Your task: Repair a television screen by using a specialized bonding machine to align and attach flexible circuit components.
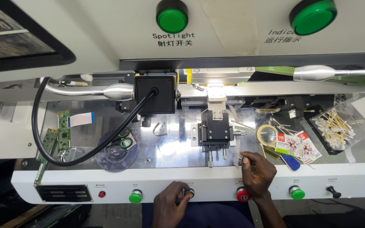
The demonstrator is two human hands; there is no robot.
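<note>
Left hand (170,205) is pinching the knob (188,193) on the front panel (216,185); right hand (256,171), fingers curled, gripping nothing, is resting just right, above the red button (243,194).

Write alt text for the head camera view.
A person's left hand grips a small knob on a white machine's front panel, while the right hand rests by a red button. Behind sit a black adjustable stage, green circuit boards and a bag of cotton swabs.
</note>
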